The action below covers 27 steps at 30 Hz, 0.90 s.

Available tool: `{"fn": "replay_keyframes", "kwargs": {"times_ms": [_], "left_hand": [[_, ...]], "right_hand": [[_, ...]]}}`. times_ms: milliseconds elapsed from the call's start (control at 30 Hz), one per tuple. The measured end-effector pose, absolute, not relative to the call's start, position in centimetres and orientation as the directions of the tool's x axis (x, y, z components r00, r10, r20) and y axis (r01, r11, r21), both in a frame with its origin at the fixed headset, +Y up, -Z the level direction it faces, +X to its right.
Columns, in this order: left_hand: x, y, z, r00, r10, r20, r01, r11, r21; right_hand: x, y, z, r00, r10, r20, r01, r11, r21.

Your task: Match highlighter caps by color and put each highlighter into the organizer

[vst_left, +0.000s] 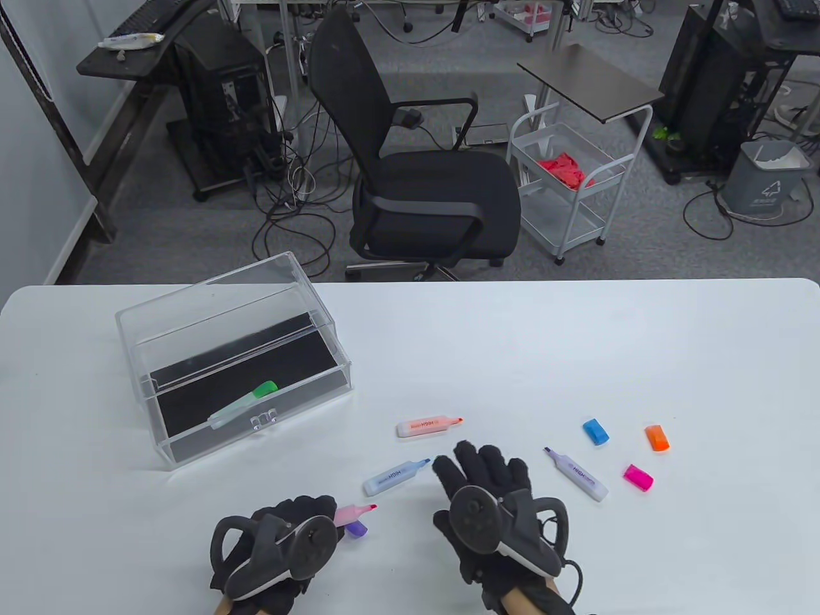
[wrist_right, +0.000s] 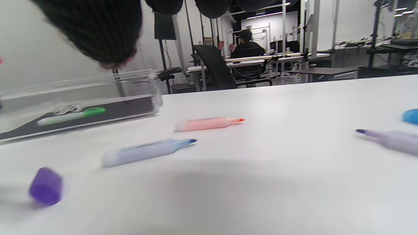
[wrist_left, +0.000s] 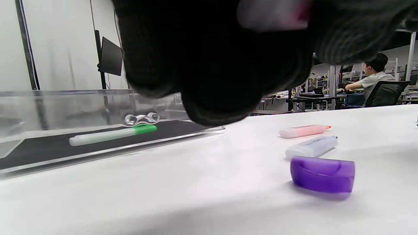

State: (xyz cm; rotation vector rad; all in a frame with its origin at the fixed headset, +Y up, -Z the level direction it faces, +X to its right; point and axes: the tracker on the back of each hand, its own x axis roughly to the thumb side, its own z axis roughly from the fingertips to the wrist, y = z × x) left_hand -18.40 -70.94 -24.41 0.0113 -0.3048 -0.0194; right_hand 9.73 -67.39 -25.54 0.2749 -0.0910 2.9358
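My left hand (vst_left: 320, 514) grips an uncapped pink highlighter (vst_left: 356, 512) near the table's front edge, its tip pointing right. A purple cap (vst_left: 356, 529) (wrist_left: 322, 174) lies on the table just below it. My right hand (vst_left: 480, 464) hovers open with straight fingers and holds nothing. It sits between the uncapped blue highlighter (vst_left: 396, 477) and the uncapped purple highlighter (vst_left: 576, 474). An uncapped orange highlighter (vst_left: 428, 426) lies beyond it. Blue cap (vst_left: 596, 431), orange cap (vst_left: 657, 438) and pink cap (vst_left: 639, 477) lie at the right. The clear organizer (vst_left: 192, 307) holds a capped green highlighter (vst_left: 243, 403).
The organizer stands at the table's left, with its open side facing me. A black office chair (vst_left: 423, 179) and a white cart (vst_left: 564, 186) stand beyond the far edge. Bare white tabletop (vst_left: 544, 346) stretches across the back and right.
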Motion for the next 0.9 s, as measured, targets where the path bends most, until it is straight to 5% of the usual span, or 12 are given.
{"fn": "replay_keyframes", "kwargs": {"times_ms": [167,333,633,900], "left_hand": [[-19.0,-70.9,-24.7,0.961,-0.013,0.276,0.011,1.0,0.009],[-19.5,-71.0,-24.7,0.967,0.002,0.255,-0.002,1.0,-0.002],[-21.5,-70.7,-24.6,0.981,0.038,0.188,-0.041,0.999,0.014],[-22.7,-70.8,-24.7,0.987,0.062,0.147,-0.064,0.998,0.003]], "right_hand": [[14.5,-65.6,-26.7,-0.997,0.049,0.063,-0.055,-0.994,-0.095],[20.2,-65.8,-28.4,-0.994,0.062,-0.086,-0.056,-0.996,-0.064],[29.7,-71.5,-31.6,-0.932,0.048,-0.36,-0.102,-0.986,0.132],[32.8,-75.9,-32.8,-0.881,0.015,-0.472,-0.149,-0.957,0.249]]}}
